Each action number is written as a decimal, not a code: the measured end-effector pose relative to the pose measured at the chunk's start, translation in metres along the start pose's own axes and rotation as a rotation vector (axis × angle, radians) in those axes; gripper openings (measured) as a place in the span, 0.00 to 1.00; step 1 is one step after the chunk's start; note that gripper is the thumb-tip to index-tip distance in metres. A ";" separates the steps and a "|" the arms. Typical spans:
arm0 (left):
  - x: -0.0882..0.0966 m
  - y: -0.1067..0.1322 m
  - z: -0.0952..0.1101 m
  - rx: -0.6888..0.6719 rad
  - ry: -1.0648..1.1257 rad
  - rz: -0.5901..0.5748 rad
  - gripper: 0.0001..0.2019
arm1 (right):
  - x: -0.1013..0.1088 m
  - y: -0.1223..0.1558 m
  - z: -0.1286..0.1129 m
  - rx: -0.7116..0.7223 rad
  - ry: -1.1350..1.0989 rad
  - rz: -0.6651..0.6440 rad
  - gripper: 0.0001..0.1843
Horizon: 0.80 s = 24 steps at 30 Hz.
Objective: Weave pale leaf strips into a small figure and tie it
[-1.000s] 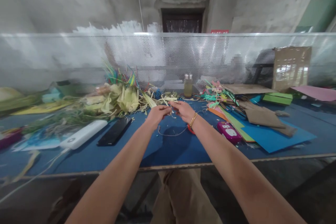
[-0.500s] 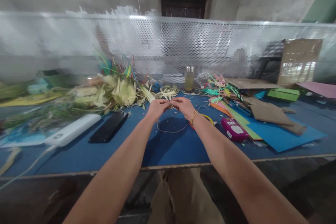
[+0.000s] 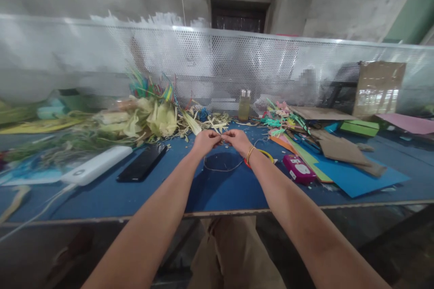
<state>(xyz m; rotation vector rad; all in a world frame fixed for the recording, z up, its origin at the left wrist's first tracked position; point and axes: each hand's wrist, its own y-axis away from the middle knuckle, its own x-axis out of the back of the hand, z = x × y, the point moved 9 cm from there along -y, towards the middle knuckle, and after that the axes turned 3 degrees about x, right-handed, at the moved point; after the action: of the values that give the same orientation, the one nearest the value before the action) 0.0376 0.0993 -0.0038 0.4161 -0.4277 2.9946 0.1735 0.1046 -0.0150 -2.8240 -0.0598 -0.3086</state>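
My left hand (image 3: 205, 142) and my right hand (image 3: 238, 142) meet fingertip to fingertip over the middle of the blue table. Both are closed in a pinch on a thin cord (image 3: 222, 170), whose slack makes a loop on the table below them. The fingers hide most of the part they grip. Beside my right wrist, partly covered by it, lies a yellow and red ring-shaped item (image 3: 267, 154). Pale corn husks (image 3: 162, 119) and dry scraps (image 3: 219, 123) are heaped just beyond my hands.
Left of my arms lie a black phone (image 3: 142, 163) and a white power strip (image 3: 98, 165) with its cable. To the right are a purple box (image 3: 298, 169), blue paper (image 3: 359, 180) and brown cardboard (image 3: 342, 146). A small bottle (image 3: 244, 106) stands before the perforated metal screen (image 3: 196, 58).
The view has tilted up slightly, showing more of the exit sign. My hands stay together, with the fingertips slightly farther apart; the cord loop lies nearly the same.
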 end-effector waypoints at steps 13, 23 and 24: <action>0.001 0.004 0.008 -0.082 -0.356 0.046 0.05 | -0.009 -0.002 -0.002 0.050 0.298 -0.037 0.07; 0.020 0.000 -0.002 0.068 -0.050 0.085 0.11 | 0.000 0.000 0.005 -0.060 -0.064 0.012 0.05; 0.016 0.000 -0.002 0.072 -0.038 0.051 0.12 | 0.000 0.000 0.005 -0.050 -0.052 0.017 0.05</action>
<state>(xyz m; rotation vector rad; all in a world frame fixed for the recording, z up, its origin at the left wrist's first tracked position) 0.0221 0.1011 -0.0014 0.4763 -0.3400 3.0634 0.1749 0.1060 -0.0198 -2.8807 -0.0405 -0.2355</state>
